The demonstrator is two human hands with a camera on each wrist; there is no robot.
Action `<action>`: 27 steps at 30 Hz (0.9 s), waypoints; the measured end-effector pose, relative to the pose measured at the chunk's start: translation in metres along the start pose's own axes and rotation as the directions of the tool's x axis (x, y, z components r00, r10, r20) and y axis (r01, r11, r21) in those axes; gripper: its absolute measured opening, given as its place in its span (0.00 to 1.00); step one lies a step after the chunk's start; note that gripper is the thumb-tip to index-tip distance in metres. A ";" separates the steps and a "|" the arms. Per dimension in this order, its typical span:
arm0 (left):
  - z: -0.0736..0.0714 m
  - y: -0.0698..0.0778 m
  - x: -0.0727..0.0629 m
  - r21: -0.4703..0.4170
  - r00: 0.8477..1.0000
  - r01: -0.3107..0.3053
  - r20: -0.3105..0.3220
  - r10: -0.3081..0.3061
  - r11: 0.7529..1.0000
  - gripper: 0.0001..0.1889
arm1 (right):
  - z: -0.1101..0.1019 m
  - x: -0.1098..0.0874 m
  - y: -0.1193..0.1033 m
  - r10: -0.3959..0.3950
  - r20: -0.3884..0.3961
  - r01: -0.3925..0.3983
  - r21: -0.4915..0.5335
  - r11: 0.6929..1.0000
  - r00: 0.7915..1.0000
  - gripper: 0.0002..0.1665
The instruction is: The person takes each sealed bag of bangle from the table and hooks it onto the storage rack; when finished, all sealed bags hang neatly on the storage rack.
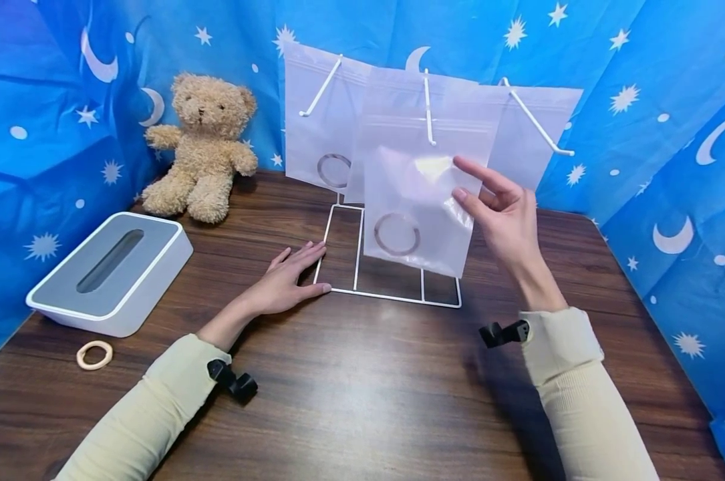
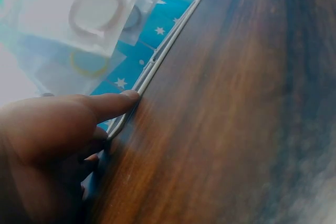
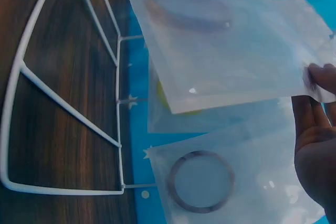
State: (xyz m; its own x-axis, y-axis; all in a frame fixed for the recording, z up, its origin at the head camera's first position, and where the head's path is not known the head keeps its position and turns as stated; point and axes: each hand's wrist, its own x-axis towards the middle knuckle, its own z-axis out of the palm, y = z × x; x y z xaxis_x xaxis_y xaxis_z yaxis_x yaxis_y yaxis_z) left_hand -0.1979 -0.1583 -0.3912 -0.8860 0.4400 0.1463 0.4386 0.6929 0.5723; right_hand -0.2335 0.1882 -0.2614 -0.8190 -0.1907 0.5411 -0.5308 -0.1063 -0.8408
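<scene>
My right hand point(image 1: 509, 214) pinches the right edge of the front zip bag point(image 1: 422, 200) between thumb and fingers. Inside this translucent bag lies a brownish bangle point(image 1: 397, 234). The tip of the rack's middle hook point(image 1: 429, 113) shows in front of the bag's top. Flat on the table, with fingers spread, my left hand point(image 1: 286, 280) touches the left front corner of the white wire rack point(image 1: 392, 295). In the left wrist view, a finger point(image 2: 118, 104) rests against the rack's wire. Another bag point(image 3: 247, 166) with a dark bangle appears low in the right wrist view.
More bags hang on the rack's left hook point(image 1: 321, 87) and right hook point(image 1: 536, 120). A teddy bear point(image 1: 202, 147) sits at the back left. Before it stands a white box with a grey slotted lid point(image 1: 61, 267). A pale wooden-looking ring point(image 1: 94, 355) lies beside the box.
</scene>
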 end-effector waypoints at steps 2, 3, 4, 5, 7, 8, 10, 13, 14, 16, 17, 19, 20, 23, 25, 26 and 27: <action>0.000 0.000 0.000 0.001 1.000 -0.001 -0.001 0.001 1.000 0.41 | -0.002 0.009 0.006 -0.010 -0.019 0.011 0.012 1.000 1.000 0.24; 0.001 0.001 0.000 0.001 1.000 -0.002 -0.002 0.002 1.000 0.41 | -0.002 0.013 0.009 -0.016 -0.028 0.016 0.013 1.000 0.999 0.24; 0.001 0.001 0.000 0.002 1.000 -0.002 -0.002 0.002 1.000 0.41 | -0.003 0.017 0.012 -0.023 -0.036 0.023 0.006 1.000 0.999 0.24; 0.001 0.001 -0.001 0.003 1.000 -0.001 -0.002 0.001 1.000 0.41 | -0.003 0.021 0.014 -0.026 -0.043 0.026 0.002 1.000 0.999 0.24; 0.001 0.001 -0.001 0.005 1.000 0.000 -0.003 0.000 1.000 0.41 | -0.003 0.027 0.019 -0.023 -0.047 0.024 0.005 1.000 0.999 0.25; 0.001 0.002 -0.001 0.005 1.000 0.001 -0.002 -0.001 1.000 0.41 | -0.003 0.029 0.020 -0.018 -0.047 0.019 0.009 1.000 0.999 0.26; 0.002 0.003 -0.001 0.005 1.000 0.002 -0.004 -0.002 1.000 0.40 | -0.003 0.033 0.023 -0.010 -0.041 0.012 0.029 1.000 0.999 0.27; 0.003 0.005 -0.001 0.005 1.000 0.000 -0.007 0.000 1.000 0.40 | -0.003 0.035 0.026 -0.002 -0.029 0.004 0.059 0.998 1.000 0.29; 0.004 0.006 0.000 0.005 1.000 -0.001 -0.006 0.001 1.000 0.40 | -0.003 0.035 0.026 -0.004 -0.026 0.006 0.062 0.998 1.000 0.29; 0.004 0.007 0.001 0.004 1.000 -0.004 -0.006 0.004 1.000 0.40 | -0.004 0.035 0.027 -0.004 -0.021 0.005 0.063 0.998 1.000 0.30; 0.004 0.007 0.001 0.001 1.000 -0.006 -0.006 0.006 1.000 0.40 | -0.005 0.034 0.027 -0.004 -0.019 0.005 0.058 0.998 1.000 0.29; 0.005 0.008 0.002 -0.005 1.000 -0.009 -0.005 0.009 1.000 0.40 | -0.006 0.032 0.027 0.000 -0.014 0.001 0.027 1.000 1.000 0.29; 0.005 0.008 0.003 -0.006 1.000 -0.011 -0.005 0.011 1.000 0.40 | -0.007 0.031 0.027 0.006 -0.007 -0.006 0.014 1.000 1.000 0.29; 0.005 0.008 0.003 -0.007 1.000 -0.011 -0.003 0.011 1.000 0.39 | -0.008 0.023 0.021 0.018 0.011 -0.017 -0.100 0.995 1.000 0.28; 0.005 0.008 0.003 -0.001 1.000 -0.009 -0.001 0.009 1.000 0.39 | -0.007 0.014 0.015 0.014 0.005 -0.013 -0.190 0.982 1.000 0.26; 0.005 0.008 0.003 0.001 1.000 -0.008 0.000 0.008 1.000 0.39 | -0.007 0.009 0.012 0.008 -0.012 -0.011 -0.233 0.972 1.000 0.25; 0.005 0.008 0.002 0.003 1.000 -0.007 0.001 0.007 1.000 0.39 | -0.006 0.003 0.010 -0.003 -0.036 -0.007 -0.281 0.960 0.999 0.24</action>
State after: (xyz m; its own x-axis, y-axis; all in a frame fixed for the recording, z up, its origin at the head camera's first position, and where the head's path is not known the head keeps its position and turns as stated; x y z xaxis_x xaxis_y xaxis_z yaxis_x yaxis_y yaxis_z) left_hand -0.1960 -0.1491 -0.3906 -0.8827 0.4454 0.1498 0.4453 0.6911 0.5692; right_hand -0.2422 0.1924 -0.2678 -0.8246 -0.1549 0.5440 -0.5648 0.1738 -0.8067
